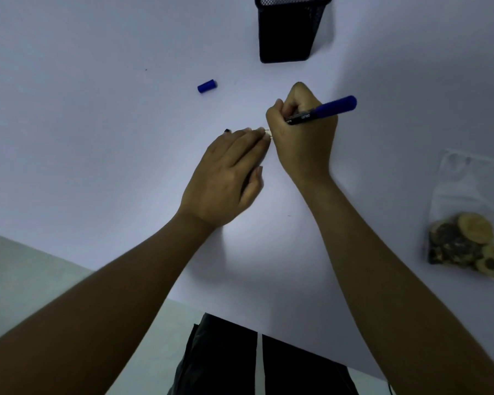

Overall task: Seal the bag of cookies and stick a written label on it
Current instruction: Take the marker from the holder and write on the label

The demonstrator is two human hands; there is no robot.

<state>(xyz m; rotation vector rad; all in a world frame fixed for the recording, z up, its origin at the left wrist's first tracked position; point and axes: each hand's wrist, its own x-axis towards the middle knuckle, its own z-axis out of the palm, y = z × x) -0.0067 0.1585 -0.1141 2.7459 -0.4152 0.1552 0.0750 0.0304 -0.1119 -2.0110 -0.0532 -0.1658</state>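
Observation:
My right hand (303,138) grips a blue marker (322,111) in a writing hold, its tip hidden under the fist and its blue end pointing up and right. My left hand (226,178) lies flat on the white table (97,124), fingertips pressed beside the right hand on a small white label (267,133), of which only a sliver shows. The marker's blue cap (207,86) lies loose on the table to the upper left. A clear plastic bag of cookies (468,223) rests at the right edge, its top part empty and crumpled.
A black mesh pen holder (287,29) stands at the far middle of the table. The table's near edge runs diagonally across the bottom, with my dark trousers (240,363) and a pale floor (26,275) below it.

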